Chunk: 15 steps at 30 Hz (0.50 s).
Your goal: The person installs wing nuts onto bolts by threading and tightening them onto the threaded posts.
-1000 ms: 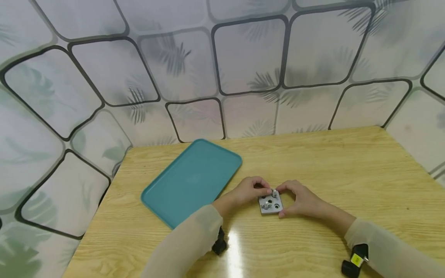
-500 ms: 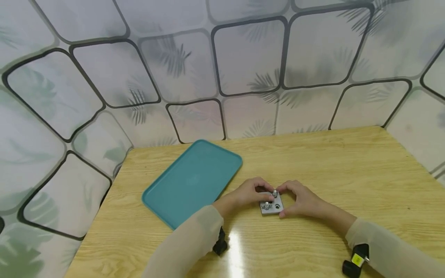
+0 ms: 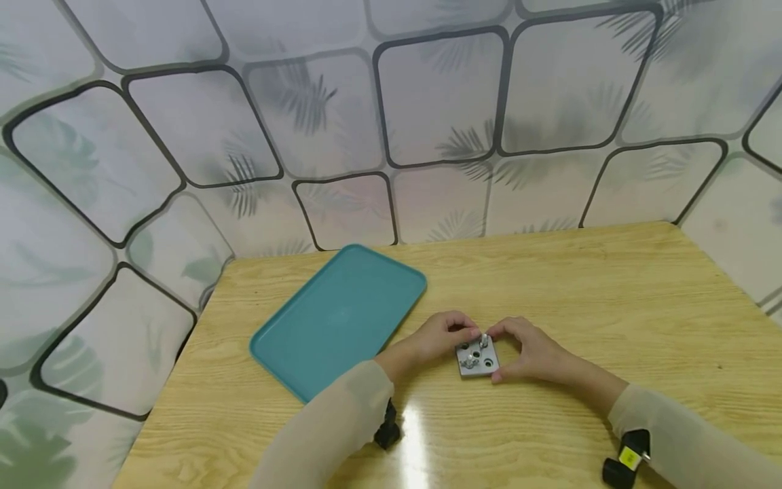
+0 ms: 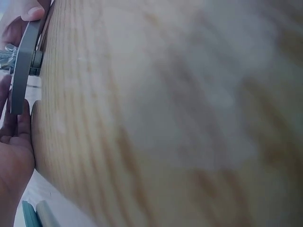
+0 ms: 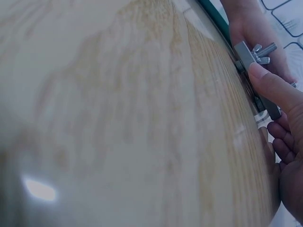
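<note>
A small square grey metal plate [image 3: 478, 367] with holes stands on the table, tilted slightly in my view. Two bolts with wing nuts rise from it, the near one [image 3: 469, 361] and the far one [image 3: 485, 341]. My right hand [image 3: 537, 353] grips the plate's right side between thumb and fingers. At the far bolt, my left hand [image 3: 430, 337] has thumb and forefinger curled at the wing nut; the exact contact is hidden. In the right wrist view, a wing nut [image 5: 261, 56] sits low on its bolt. A bolt head [image 4: 36, 62] shows under the plate.
A teal tray [image 3: 339, 316] lies on the wooden table [image 3: 580, 285] left of the hands, its right edge near the left forearm. A patterned curtain [image 3: 440, 102] hangs behind the table. Black cameras are strapped to both wrists.
My left thumb swept right over the plate half a second ago and is now drawn back beside the far bolt. My right hand and the plate have hardly moved.
</note>
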### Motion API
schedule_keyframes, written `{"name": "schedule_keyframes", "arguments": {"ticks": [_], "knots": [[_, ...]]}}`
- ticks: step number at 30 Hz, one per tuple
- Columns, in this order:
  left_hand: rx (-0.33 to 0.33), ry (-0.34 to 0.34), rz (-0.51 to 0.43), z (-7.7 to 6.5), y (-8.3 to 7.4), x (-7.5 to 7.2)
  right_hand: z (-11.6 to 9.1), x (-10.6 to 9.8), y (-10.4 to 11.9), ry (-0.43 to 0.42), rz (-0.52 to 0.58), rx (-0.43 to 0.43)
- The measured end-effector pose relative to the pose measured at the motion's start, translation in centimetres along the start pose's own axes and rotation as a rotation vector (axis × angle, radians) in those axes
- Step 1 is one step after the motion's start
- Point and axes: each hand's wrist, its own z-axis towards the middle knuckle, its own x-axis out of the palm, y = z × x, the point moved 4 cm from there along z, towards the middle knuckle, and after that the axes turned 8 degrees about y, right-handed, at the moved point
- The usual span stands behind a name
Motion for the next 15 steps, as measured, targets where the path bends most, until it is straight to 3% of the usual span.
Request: {"name": "schedule_keyframes", "arguments": {"ticks": [7,10,15], "knots": [[0.07,0.072,0.031,0.09,-0.4,0.18,0.0,-0.05,0.0,0.0,-0.007,-0.002],[0.075,0.064,0.038,0.11,-0.41,0.18,-0.01,-0.08,0.06,-0.003,-0.005,-0.005],[0.023,0.017,-0.002,0.15,-0.11,0.04,-0.02,0.02,-0.02,0.004,0.002,0.0]]}}
